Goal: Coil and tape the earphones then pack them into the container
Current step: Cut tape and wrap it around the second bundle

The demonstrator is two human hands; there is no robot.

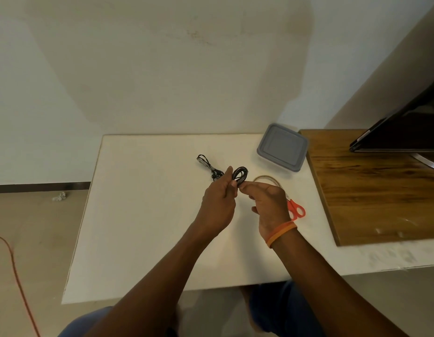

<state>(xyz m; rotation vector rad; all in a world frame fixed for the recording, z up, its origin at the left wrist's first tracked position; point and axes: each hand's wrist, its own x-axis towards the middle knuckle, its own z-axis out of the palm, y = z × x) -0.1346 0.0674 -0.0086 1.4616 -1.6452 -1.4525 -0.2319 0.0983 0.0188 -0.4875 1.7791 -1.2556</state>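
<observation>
Both hands meet above the middle of the white counter (143,215), gripping one coil of black earphones (240,175) between them. The left hand (217,206) has its fingers curled round the lower end of the coil, forefinger raised beside it; the right hand (267,205) pinches the same end from the other side with thumb and fingertips. The loop of the coil stands up above the knuckles. An orange wristband (281,233) circles the right wrist.

Just behind the left hand a second bundle of earphones (207,166) lies on the counter, apart from the held one. A roll of clear tape (267,178) lies just beyond the right hand, and orange-handled scissors (296,209) lie beside that wrist. The grey container (282,147) — lid on — sits at the far right corner, next to a wooden board (371,190).
</observation>
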